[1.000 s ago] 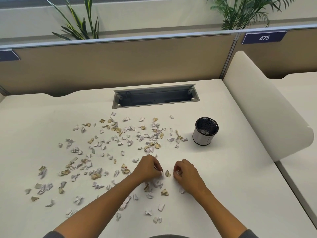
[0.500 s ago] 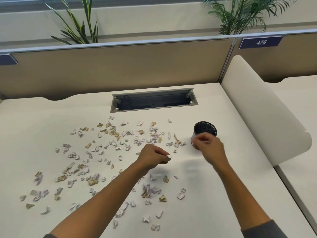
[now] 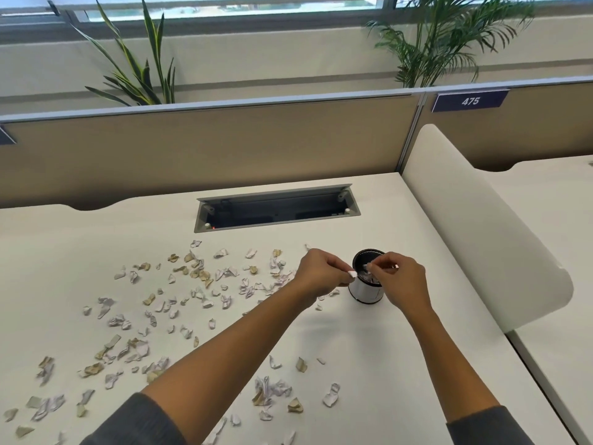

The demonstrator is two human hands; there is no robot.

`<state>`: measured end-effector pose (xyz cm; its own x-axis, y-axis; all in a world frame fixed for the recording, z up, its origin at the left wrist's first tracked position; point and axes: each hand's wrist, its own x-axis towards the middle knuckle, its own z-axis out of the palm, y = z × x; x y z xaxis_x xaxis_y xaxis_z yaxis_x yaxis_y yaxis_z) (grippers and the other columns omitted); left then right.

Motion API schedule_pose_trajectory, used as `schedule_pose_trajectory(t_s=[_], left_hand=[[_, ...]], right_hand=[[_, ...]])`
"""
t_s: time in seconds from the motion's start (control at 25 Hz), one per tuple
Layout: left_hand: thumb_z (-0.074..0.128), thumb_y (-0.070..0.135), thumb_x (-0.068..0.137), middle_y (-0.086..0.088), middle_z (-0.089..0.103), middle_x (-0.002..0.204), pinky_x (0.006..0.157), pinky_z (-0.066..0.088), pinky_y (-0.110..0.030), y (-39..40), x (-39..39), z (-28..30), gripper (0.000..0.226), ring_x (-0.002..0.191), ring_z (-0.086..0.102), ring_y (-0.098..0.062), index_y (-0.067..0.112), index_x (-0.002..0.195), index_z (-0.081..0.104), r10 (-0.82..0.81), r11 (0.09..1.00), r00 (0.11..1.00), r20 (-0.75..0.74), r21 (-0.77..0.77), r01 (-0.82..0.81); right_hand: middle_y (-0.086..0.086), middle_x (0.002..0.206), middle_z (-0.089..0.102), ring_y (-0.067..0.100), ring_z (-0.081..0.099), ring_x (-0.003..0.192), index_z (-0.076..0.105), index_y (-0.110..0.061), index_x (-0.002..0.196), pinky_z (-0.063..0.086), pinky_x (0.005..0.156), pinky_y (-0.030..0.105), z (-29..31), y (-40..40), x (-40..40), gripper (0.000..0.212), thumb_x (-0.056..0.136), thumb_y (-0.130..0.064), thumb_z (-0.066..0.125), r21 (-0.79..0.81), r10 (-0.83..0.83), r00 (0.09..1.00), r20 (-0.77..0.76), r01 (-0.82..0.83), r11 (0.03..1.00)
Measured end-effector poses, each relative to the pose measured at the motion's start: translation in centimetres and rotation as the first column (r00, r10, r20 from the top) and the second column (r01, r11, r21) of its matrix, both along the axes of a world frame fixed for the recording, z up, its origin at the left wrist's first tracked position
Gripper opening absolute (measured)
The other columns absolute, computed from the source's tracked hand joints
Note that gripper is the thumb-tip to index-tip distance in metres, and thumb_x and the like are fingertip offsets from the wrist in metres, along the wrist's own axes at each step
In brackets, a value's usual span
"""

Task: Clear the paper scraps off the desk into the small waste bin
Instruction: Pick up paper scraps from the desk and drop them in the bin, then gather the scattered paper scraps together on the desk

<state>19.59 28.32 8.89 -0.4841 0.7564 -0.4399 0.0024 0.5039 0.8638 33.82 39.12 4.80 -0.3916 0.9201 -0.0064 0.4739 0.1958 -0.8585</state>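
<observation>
White paper scrap (image 3: 351, 274) pinched in left hand (image 3: 321, 273) beside the waste bin (image 3: 366, 292); right hand (image 3: 401, 279) above its rim, fingers pinched on another scrap (image 3: 369, 265).

One readable number, on a partition sign

We read "475" in white slanted digits on a dark blue nameplate (image 3: 470, 101) fixed along the top edge of the tan partition panel (image 3: 513, 130) at the far right. We also see the corner of a second dark blue plate (image 3: 5, 135) at the left edge of the partition, but it is cut off and we cannot read anything on it. On the paper scraps (image 3: 199, 274) and the small waste bin (image 3: 365, 292) we can make out no legible print
</observation>
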Motion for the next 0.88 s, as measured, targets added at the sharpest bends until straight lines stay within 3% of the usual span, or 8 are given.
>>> schedule_pose_trajectory(t_s=[0.08, 0.2, 0.4, 0.56, 0.72, 0.8, 0.88], left_hand=[[0.078, 0.005, 0.074, -0.013, 0.076, 0.084, 0.060, 0.052, -0.023, 1.3, 0.3, 0.3, 0.007, 0.081, 0.075, -0.020, 0.009, 0.080, 0.077, 0.001, 1.000, 1.000, -0.013, 0.002, -0.001], [0.078, 0.010, 0.074, -0.009, 0.076, 0.083, 0.043, 0.040, -0.013, 2.7, 0.6, 0.3, 0.006, 0.086, 0.074, -0.023, 0.014, 0.080, 0.078, -0.002, 1.000, 0.998, -0.066, -0.005, 0.002], [0.075, 0.012, 0.077, -0.003, 0.072, 0.082, 0.038, 0.033, -0.011, 4.4, 1.3, -0.2, 0.011, 0.057, 0.054, -0.008, 0.014, 0.088, 0.078, -0.031, 0.999, 0.992, -0.120, -0.016, 0.029], [0.075, 0.010, 0.080, -0.004, 0.074, 0.096, 0.050, 0.042, -0.013, 4.7, 1.3, -0.2, 0.015, 0.079, 0.067, -0.014, 0.017, 0.093, 0.075, -0.031, 0.999, 0.996, -0.087, 0.037, 0.034], [0.062, -0.010, 0.081, -0.012, 0.072, 0.102, 0.083, 0.060, -0.036, 4.1, 0.8, -0.6, 0.030, 0.098, 0.070, -0.027, 0.010, 0.100, 0.073, 0.007, 0.996, 1.000, -0.006, 0.093, -0.007], [0.059, -0.011, 0.083, -0.011, 0.072, 0.099, 0.083, 0.061, -0.036, 3.2, 0.2, -0.9, 0.028, 0.097, 0.070, -0.026, 0.007, 0.100, 0.073, 0.018, 0.991, 1.000, 0.017, 0.130, -0.020], [0.057, -0.007, 0.085, -0.003, 0.073, 0.098, 0.077, 0.061, -0.029, 1.9, -0.7, -1.5, 0.030, 0.094, 0.070, -0.018, 0.014, 0.098, 0.075, 0.011, 0.994, 0.999, -0.052, 0.106, -0.005]], right_hand=[[-0.011, 0.078, 0.073, -0.009, 0.066, 0.068, 0.074, -0.022, 0.081, 0.044, 0.058, 0.001, -0.2, 0.2, 0.3, 0.008, 0.082, -0.014, 0.075, -0.022, 0.003, 1.000, -0.024, -0.003, 1.000], [-0.010, 0.090, 0.074, -0.004, 0.069, 0.082, 0.074, -0.023, 0.088, 0.047, 0.064, 0.002, -0.2, 0.6, 1.0, 0.009, 0.086, -0.014, 0.072, -0.033, -0.037, 0.994, -0.100, 0.034, 0.999], [-0.007, 0.089, 0.075, 0.008, 0.073, 0.084, 0.072, -0.022, 0.091, 0.051, 0.068, 0.010, -0.5, 0.9, 2.1, 0.008, 0.090, -0.016, 0.068, -0.078, -0.118, 0.973, -0.199, 0.104, 0.991], [-0.006, 0.089, 0.076, 0.012, 0.074, 0.084, 0.073, -0.022, 0.090, 0.055, 0.079, 0.025, -0.9, 0.8, 2.3, 0.009, 0.090, -0.015, 0.067, -0.114, -0.142, 0.965, -0.221, 0.119, 0.986], [-0.004, 0.087, 0.076, 0.013, 0.074, 0.085, 0.073, -0.023, 0.090, 0.055, 0.082, 0.027, -1.1, 0.1, 2.3, 0.013, 0.089, -0.011, 0.067, -0.128, -0.130, 0.963, -0.237, 0.102, 0.987], [-0.003, 0.088, 0.076, 0.013, 0.073, 0.085, 0.073, -0.023, 0.089, 0.055, 0.082, 0.026, -1.1, -0.3, 2.2, 0.014, 0.089, -0.010, 0.067, -0.126, -0.123, 0.963, -0.242, 0.095, 0.988], [-0.006, 0.088, 0.076, 0.011, 0.072, 0.085, 0.073, -0.026, 0.088, 0.053, 0.077, 0.021, -1.0, -0.9, 2.0, 0.016, 0.089, -0.011, 0.067, -0.113, -0.108, 0.964, -0.242, 0.082, 0.990]])
